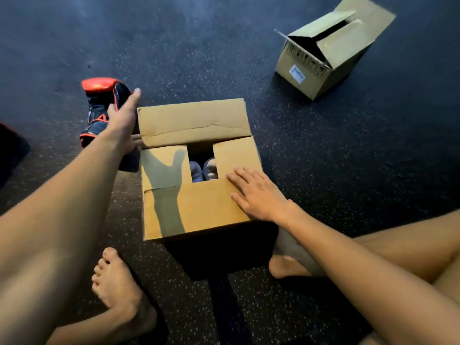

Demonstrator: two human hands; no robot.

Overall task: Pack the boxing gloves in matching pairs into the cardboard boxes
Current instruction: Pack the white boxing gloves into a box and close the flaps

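A cardboard box (199, 207) stands on the floor in front of me with its flaps folded nearly closed. Through the gap between the flaps I see two blue-grey gloves (202, 170) inside. My right hand (258, 195) lies flat on the near flap, fingers apart, holding nothing. My left hand (123, 120) reaches to the box's far left corner with fingers spread, its lower fingers touching the edge of the far flap. Just behind that hand a red and black boxing glove (102, 100) lies on the floor, partly hidden by the hand.
A second cardboard box (321, 68) sits at the far right, tilted, with its top flaps partly open. A dark object with a red edge (11, 148) shows at the left border. My bare feet (117, 282) rest on the dark speckled floor (348, 158) beside the near box.
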